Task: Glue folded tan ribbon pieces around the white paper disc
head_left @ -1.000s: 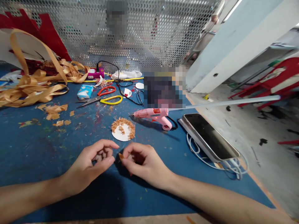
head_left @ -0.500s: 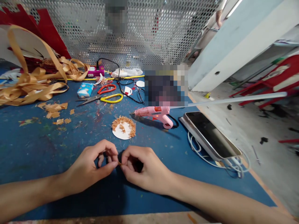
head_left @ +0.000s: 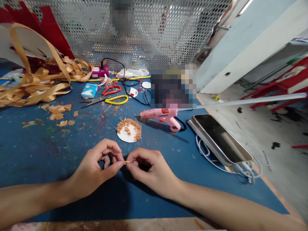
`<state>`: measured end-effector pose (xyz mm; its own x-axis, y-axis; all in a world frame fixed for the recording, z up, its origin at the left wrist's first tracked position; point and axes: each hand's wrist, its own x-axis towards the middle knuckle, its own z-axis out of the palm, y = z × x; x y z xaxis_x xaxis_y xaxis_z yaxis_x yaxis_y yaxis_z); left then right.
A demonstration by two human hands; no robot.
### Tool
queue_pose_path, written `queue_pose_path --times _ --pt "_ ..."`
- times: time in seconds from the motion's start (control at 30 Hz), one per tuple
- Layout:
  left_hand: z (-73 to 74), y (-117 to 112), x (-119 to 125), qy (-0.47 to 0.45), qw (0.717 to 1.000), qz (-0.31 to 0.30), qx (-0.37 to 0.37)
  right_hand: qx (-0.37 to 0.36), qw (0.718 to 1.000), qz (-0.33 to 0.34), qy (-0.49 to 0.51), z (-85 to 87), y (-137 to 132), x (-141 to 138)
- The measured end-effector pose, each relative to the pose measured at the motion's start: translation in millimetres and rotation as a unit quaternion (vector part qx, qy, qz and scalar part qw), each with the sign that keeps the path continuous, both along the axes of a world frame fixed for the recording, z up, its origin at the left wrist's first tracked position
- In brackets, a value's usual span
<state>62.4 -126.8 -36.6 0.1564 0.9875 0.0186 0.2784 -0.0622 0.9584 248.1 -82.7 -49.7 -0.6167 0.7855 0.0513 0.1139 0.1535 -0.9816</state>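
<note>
Between the fingertips of both hands is a small piece of golden ribbon [head_left: 126, 162], mostly hidden by the fingers. My left hand [head_left: 101, 166] pinches its left end between thumb and forefinger. From the other side my right hand [head_left: 150, 168] pinches the right end. Just beyond the hands lies a white disc [head_left: 126, 136] with frayed golden-brown ribbon bits [head_left: 127, 122] along its upper and right edge and in its middle. A pink glue gun [head_left: 160, 115] rests behind it to the right, nozzle toward the disc, with a long glue stick [head_left: 252, 100] sticking out its back.
Cut ribbon squares [head_left: 57, 111] lie left, near a heap of golden ribbon [head_left: 36, 86]. Scissors [head_left: 115, 99] with red and yellow handles sit by a blue packet [head_left: 89, 91]. A phone [head_left: 221, 138] and white cable [head_left: 204, 152] are right. Perforated metal [head_left: 144, 35] borders the back.
More of the ribbon piece shows between the fingertips, and the fingers have shifted slightly. The whole view has moved a little; the other things lie as before.
</note>
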Motion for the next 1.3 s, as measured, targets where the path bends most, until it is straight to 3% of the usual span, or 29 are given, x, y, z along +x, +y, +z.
queue_pose_path --times 0.3,0.63,1.3 --pt "-3.7 -2.7 -0.5 0.052 0.996 -0.045 0.056 0.031 0.999 0.024 -0.007 -1.1 0.0 0.9" --pt "-3.9 -5.9 2.2 0.176 0.975 -0.030 0.132 0.100 0.995 0.013 -0.029 -2.9 -5.5 0.2" --pt "-7.4 -5.4 -3.5 0.115 0.987 -0.033 0.104 0.104 0.995 0.005 0.009 -2.2 -3.2 2.7"
